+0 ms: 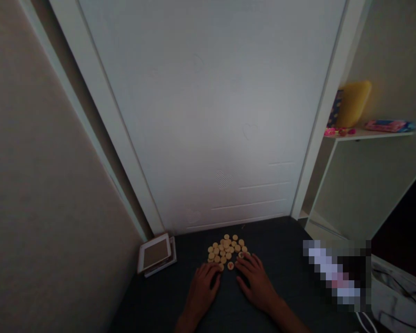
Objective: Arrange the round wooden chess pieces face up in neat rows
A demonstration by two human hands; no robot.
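A pile of small round wooden discs [226,243] lies on a dark tabletop [180,296], most with their plain sides up. My left hand [203,286] rests at the near left edge of the pile, its fingertips touching a disc [221,267]. At the near right edge, the fingers of my right hand [258,283] lie spread over the outer discs. One disc by those fingertips bears a dark printed picture [241,255]. Between the two hands sits a separate disc with a reddish picture [230,266]. Some discs are partly hidden beneath my fingers.
Two stacked frame-like flat items [156,254] lie at the table's left, near the wall [55,208]. A white panel [208,115] rises behind the table. To the right stand a blurred-out object [333,273] and a shelf [370,135] with a yellow item [355,104].
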